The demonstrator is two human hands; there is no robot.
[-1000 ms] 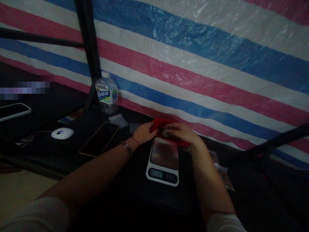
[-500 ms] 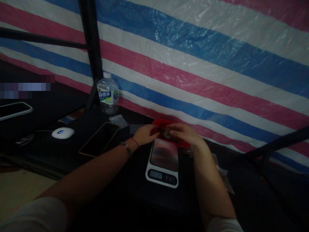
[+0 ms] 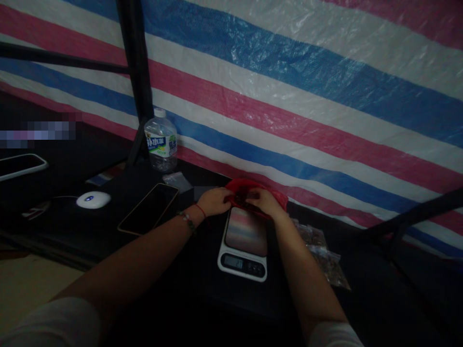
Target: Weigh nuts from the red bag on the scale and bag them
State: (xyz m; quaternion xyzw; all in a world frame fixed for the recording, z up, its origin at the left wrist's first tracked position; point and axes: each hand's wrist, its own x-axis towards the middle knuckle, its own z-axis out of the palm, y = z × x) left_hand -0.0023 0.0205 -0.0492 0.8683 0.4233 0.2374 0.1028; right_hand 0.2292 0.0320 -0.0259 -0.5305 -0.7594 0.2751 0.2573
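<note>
In the head view, the red bag lies on the dark bench, just past the far edge of the kitchen scale, its mouth open around dark contents too dim to identify. The left hand is at the bag's left edge with its fingers curled inward, though I cannot tell whether they pinch the film; the fingers of the right hand reach down into the mouth, bent, their tips lost among the contents, so whether they grip a piece is also unclear. The likeliest trouble is spilling: the film looks limp, and a tug from the right hand against a loose left one could fold the mouth over and scatter pieces. The bag also sits so close to the scale that a sagging edge might press on the plate and upset the reading, whose digits are too faint to trust. Counting up: two hands, one red bag, one scale, one clear bottle, one white mouse-like device, two phones, gold-edged and white-edged, and at least two filled zip bags overlapping by the right forearm; the clear bags near the bottle cannot be counted
</note>
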